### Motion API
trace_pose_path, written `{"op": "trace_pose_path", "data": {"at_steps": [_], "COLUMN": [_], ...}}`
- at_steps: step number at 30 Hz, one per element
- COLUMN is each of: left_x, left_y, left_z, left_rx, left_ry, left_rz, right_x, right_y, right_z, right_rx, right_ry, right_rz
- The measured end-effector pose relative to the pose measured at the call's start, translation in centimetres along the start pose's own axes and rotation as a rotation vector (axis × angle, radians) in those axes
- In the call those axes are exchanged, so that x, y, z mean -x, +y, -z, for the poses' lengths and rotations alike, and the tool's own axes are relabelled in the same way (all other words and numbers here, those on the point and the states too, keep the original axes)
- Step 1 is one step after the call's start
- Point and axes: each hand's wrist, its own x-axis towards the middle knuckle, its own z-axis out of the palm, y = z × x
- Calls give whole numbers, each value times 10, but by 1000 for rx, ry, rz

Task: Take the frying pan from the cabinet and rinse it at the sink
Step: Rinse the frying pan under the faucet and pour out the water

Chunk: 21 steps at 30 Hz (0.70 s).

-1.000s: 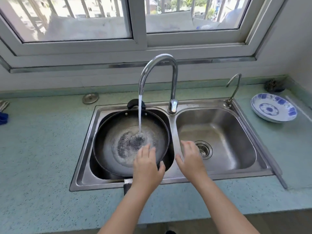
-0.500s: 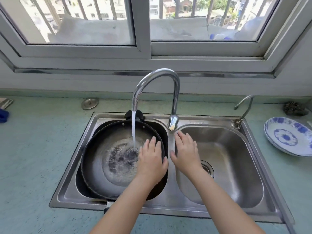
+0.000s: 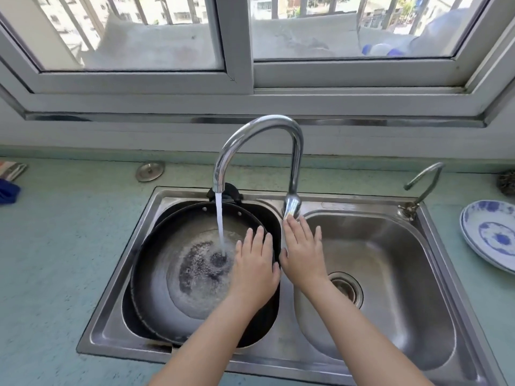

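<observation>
A dark frying pan (image 3: 172, 263) lies in the left basin of the steel double sink (image 3: 434, 227), tilted against the basin walls. Water runs from the tall chrome tap (image 3: 259, 135) into the pan's middle and pools there. My left hand (image 3: 255, 270) hovers flat over the pan's right side, fingers apart, holding nothing. My right hand (image 3: 302, 247) is spread over the divider between the basins, its fingertips touching the tap's lever (image 3: 291, 207).
A small second tap (image 3: 423, 179) stands at the sink's back right corner. A blue-and-white plate (image 3: 490, 235) sits on the green counter (image 3: 55, 260) at the right, a scourer (image 3: 505, 182) behind it. A metal drain cover (image 3: 150, 171) lies back left.
Both hands have moved forward from the sink's near edge. The left now hovers over the pan, the right has reached the tap lever. Water keeps running.
</observation>
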Motion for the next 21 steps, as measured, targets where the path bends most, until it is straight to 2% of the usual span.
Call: {"op": "trace_pose_path", "data": {"at_steps": [8, 21], "left_x": [4, 26], "left_y": [1, -16], "left_z": [-5, -2], "left_rx": [6, 60], "left_ry": [-14, -56], "left_rz": [8, 35], "right_x": [4, 17], "right_y": [0, -4], "right_z": [-7, -8], "right_rx": [-99, 0], "right_ry": [-28, -48], "right_rz": [-19, -24]}}
